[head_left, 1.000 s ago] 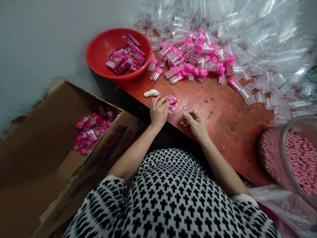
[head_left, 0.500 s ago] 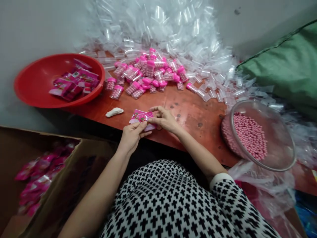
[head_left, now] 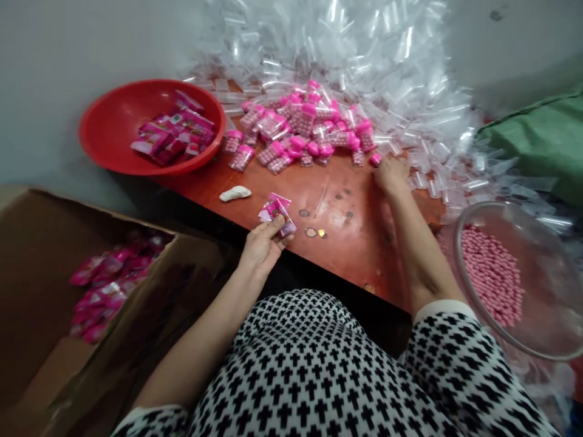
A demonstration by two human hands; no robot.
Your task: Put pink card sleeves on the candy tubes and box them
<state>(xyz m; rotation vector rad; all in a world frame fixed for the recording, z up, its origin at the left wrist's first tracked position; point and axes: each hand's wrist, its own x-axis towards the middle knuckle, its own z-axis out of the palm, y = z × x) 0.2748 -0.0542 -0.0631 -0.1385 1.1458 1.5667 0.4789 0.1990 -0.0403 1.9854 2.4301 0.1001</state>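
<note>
My left hand (head_left: 264, 246) is closed on small pink printed packets (head_left: 277, 212), pinched between thumb and fingers above the table's front edge. My right hand (head_left: 392, 175) is stretched out over the table, at the near edge of the clear plastic tubes (head_left: 430, 164). A pink cap (head_left: 376, 159) shows just beside its fingers. The fingers are blurred and partly hidden, so I cannot make out whether they grip anything. Left of the right hand lies a heap of small clear containers with pink lids (head_left: 305, 124), filled with pink beads.
A red bowl (head_left: 102, 142) with pink packets stands at the left. Below it is a cardboard box (head_left: 40, 224) with pink packages. At the right stands a clear bowl (head_left: 553, 291) of pink beads (head_left: 492, 273). A white twisted scrap (head_left: 235, 193) lies on the reddish table (head_left: 337, 243).
My right hand has left the packets and moved forward and right to the clear tubes. My left hand keeps hold of the packets. The view has shifted left, uncovering a yellow speck on the table.
</note>
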